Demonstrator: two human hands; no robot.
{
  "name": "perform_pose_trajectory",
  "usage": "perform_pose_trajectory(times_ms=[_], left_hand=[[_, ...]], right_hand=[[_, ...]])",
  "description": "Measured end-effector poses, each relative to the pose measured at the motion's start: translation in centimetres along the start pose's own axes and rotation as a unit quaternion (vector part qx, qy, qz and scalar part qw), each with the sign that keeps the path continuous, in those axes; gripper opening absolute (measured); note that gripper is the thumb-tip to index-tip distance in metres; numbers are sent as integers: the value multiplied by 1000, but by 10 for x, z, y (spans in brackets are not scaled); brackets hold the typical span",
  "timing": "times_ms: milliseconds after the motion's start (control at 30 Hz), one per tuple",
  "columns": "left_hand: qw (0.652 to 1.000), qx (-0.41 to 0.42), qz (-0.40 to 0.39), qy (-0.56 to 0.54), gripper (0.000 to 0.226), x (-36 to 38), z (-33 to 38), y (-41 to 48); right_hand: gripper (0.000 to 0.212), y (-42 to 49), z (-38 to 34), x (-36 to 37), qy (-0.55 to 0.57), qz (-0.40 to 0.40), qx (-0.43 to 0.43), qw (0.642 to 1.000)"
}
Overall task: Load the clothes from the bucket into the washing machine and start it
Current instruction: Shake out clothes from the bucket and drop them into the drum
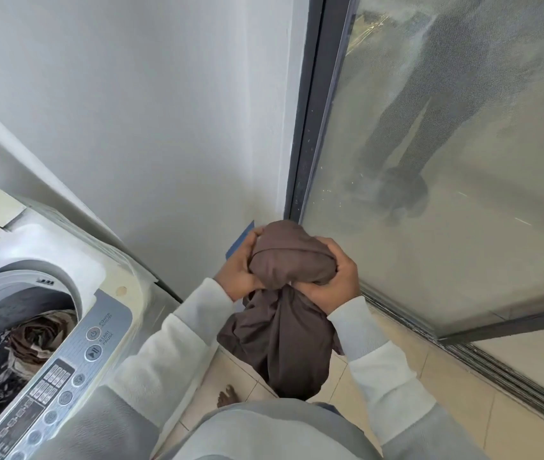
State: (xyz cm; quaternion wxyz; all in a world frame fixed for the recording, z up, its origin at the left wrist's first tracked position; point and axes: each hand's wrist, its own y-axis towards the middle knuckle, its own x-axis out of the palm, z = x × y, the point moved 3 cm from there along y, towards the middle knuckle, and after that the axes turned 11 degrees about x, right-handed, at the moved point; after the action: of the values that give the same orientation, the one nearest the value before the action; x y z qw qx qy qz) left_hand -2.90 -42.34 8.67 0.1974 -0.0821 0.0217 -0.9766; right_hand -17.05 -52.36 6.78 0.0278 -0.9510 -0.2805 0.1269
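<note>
— Which way did the cloth [284,343] run?
— Up and down. Its loose end hung toward the floor [380,370], above a bare foot [227,396]; its bunched top sat between the hands.
— Around it?
— The washer [48,240] stood left, its panel [51,386] nearest, patterned clothes [15,356] in the open drum. A wall [164,127] rose beyond, a glass door [446,194] far right.
— The hands?
— The left hand [239,273] and right hand [337,277] both gripped the bunch, fingers curled round it.

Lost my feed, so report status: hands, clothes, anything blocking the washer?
Left hand and right hand both grip the bunched brown garment, right of the washing machine. Drum open, patterned clothes inside. Nothing seen blocking the opening.
</note>
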Motion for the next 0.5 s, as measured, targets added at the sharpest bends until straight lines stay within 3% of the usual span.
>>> perform_pose_trajectory(times_ms=[33,133,233,333,400,500], left_hand=[[998,26,-46,38,111,-8,9,-2],[982,80,-119,120,112,-16,27,-7],[924,184,-137,307,118,-4,31,-11],[842,178,-77,504,118,7,20,-7],[840,148,-19,521,105,4,15,-4],[864,103,46,491,65,-5,11,2]], right_hand=[[63,1,-1,2,-11,-3,0,1000],[58,3,-6,1,-33,8,-4,999],[55,4,-14,0,-132,26,-55,989],[57,1,-26,7,-236,22,-93,967],[62,-1,-33,11,-263,2,-100,960],[69,-4,-37,13,-247,-50,-77,965]])
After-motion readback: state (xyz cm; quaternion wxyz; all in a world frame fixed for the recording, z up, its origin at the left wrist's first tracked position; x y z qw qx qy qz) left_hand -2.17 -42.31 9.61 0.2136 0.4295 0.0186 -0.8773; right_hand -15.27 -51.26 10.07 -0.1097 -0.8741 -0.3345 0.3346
